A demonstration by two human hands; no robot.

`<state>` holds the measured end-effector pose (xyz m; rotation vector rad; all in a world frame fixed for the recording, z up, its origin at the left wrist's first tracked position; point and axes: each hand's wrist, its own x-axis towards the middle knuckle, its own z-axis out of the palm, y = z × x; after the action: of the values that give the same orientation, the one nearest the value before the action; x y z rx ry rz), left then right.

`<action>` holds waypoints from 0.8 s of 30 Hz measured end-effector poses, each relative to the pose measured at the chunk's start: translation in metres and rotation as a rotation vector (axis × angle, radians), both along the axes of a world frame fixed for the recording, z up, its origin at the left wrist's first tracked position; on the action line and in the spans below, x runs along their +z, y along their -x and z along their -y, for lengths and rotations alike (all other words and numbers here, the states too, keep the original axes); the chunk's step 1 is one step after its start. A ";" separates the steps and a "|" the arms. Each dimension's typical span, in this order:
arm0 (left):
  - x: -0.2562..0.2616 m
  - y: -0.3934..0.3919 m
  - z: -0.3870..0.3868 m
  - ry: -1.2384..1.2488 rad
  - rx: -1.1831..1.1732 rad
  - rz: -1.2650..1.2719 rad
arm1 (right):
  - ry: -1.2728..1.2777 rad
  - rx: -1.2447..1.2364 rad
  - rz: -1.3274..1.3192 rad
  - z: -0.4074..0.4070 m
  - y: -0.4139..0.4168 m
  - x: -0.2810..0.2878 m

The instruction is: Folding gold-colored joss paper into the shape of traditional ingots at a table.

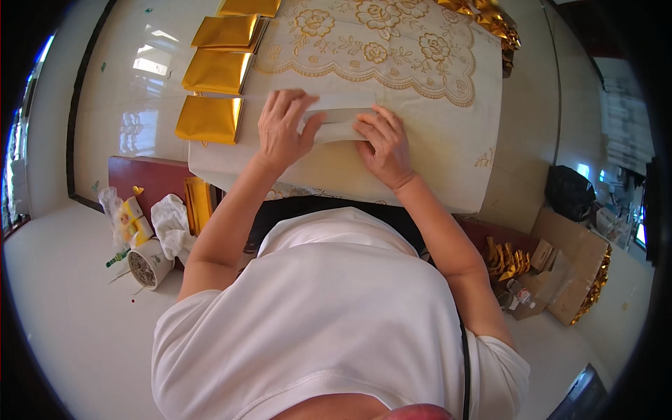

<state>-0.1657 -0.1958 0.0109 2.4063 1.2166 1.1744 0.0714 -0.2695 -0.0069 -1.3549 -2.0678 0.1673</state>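
My left hand (283,126) and my right hand (387,144) are at the two ends of a pale paper sheet (344,131), over the table in front of me. The sheet is bent along its length, with a greyish strip across its middle. My left thumb presses near its left end while the fingers reach over its far edge. The right fingertips lie on the other end, the thumb at its near edge. Left of my hands, gold foil paper stacks (209,119) line the table's left side.
A cream tablecloth with gold floral embroidery (378,52) covers the table. Folded gold foil pieces (488,21) sit at the far right corner. To my lower left are a paper tub (149,265) and a white cloth (172,226). A cardboard box (569,257) stands at right.
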 end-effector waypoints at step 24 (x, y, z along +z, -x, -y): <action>-0.014 -0.001 0.023 0.165 0.101 -0.043 | 0.002 -0.196 -0.105 -0.015 0.002 -0.001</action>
<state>-0.1648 -0.2190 -0.0031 2.2841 1.4047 1.0090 0.0698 -0.2550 -0.0076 -1.5072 -1.8376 0.1521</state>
